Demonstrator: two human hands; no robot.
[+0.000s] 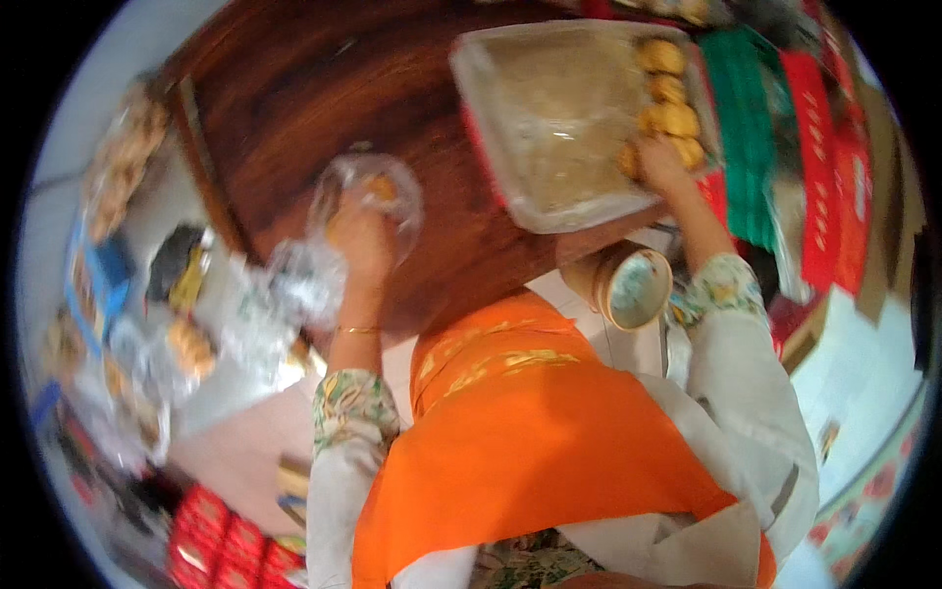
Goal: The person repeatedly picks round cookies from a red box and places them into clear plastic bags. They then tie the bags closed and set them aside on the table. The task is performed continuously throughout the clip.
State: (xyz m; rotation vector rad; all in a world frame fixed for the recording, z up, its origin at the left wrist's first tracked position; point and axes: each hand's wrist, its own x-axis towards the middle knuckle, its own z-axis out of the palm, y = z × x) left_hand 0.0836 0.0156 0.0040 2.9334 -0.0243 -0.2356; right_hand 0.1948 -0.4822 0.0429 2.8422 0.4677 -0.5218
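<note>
On the dark wooden table, my left hand (363,236) reaches over a round clear plastic tub (410,218). A golden pastry (379,187) shows inside it by my fingertips. Blur and the hand itself hide how those fingers are bent. Farther right, my right hand (663,165) is in a shallow tray (549,98) lined with clear film, its fingers closed on a round golden pastry (631,157) at the near end. More golden pastries (667,90) run in a group along the tray's right side.
Crumpled clear plastic (306,277) lies left of my left wrist. Below the table's right edge stands a round bin (638,287) with pale contents. Green packs (741,137) and red packs (814,177) line the right. Bagged goods (186,348) crowd the left; red boxes (211,540) sit lower left.
</note>
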